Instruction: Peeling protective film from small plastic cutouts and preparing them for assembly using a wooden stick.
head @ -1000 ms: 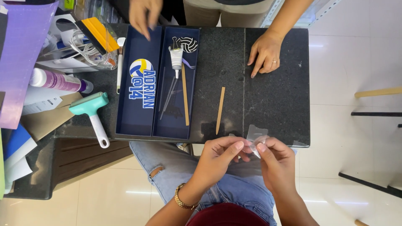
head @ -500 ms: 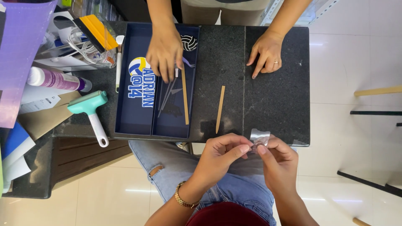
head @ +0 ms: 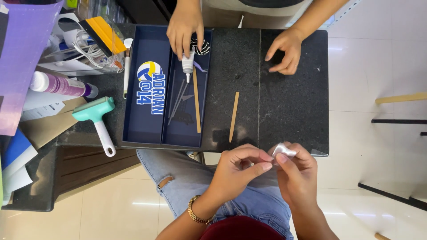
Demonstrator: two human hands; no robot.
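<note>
Crumpled clear plastic film (head: pixel 283 150), small and glossy, sits pinched between the person's two hands just off the near edge of the black granite counter (head: pixel 284 102), at about five o'clock from the counter's centre and above the person's denim-clad lap. The left hand (head: pixel 238 171) is curled narrow, thumb and forefinger closed together beside the film, with a gold bracelet (head: pixel 195 212) on its wrist; the right hand (head: pixel 297 174) is closed on the film, its fingertips wrapped over the crumpled piece. On the counter, at nine o'clock from the hands' position and farther away, lies a navy two-compartment tray (head: pixel 165 86) bearing a volleyball decal (head: pixel 149 71) with blue-and-white lettering in its left compartment. A wooden stick (head: pixel 196 100) lies lengthwise in the right compartment, and a second wooden stick (head: pixel 234 116) lies on the bare granite just right of the tray. Across the counter at twelve o'clock, another person's hand (head: pixel 186 27) grips a small white glue bottle (head: pixel 188 64), nozzle pointing down into the tray, while that person's other hand (head: pixel 284 50) rests with fingertips on the granite at about one o'clock. To the left of the tray lie a teal roller (head: pixel 95 115), a purple-labelled bottle (head: pixel 60 85) on its side, and a yellow-edged squeegee (head: pixel 103 33).
</note>
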